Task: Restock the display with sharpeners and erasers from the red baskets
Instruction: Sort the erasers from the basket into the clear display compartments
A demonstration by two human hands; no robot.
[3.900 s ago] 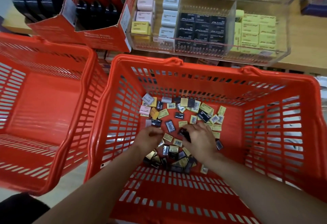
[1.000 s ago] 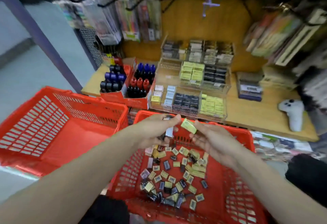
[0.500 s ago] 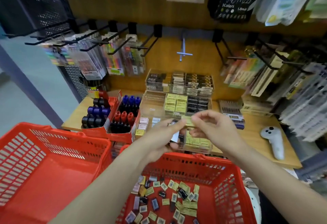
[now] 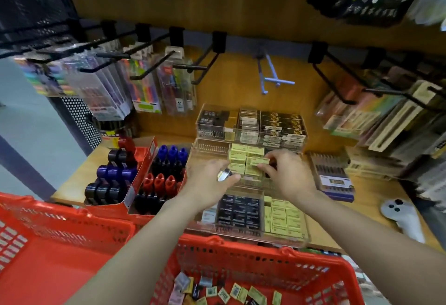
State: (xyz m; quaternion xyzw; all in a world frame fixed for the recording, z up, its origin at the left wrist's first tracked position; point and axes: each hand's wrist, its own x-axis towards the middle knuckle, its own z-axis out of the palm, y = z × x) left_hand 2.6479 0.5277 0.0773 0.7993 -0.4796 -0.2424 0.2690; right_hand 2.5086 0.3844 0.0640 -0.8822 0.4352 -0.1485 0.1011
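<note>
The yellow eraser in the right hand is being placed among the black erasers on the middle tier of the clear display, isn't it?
Not quite. The head view shows the right hand pinching the yellow eraser over the row of yellow erasers, not black ones. The rest holds: it is the middle tier of the clear display. The left hand holds a shiny wrapped item beside it.

The wooden bench (image 4: 371,198) carries a tiered clear acrylic display (image 4: 212,146) at its middle, with yellow erasers (image 4: 243,155) in the middle tier and black-wrapped erasers (image 4: 239,213) beside more yellow ones in the front tier. Just left of it stand two red cardboard trays (image 4: 144,160) of blue, red and black sharpeners (image 4: 113,173). To the right lies a flat box of pens (image 4: 334,177), and near the right front edge a white game-controller-shaped item (image 4: 401,218).
</note>
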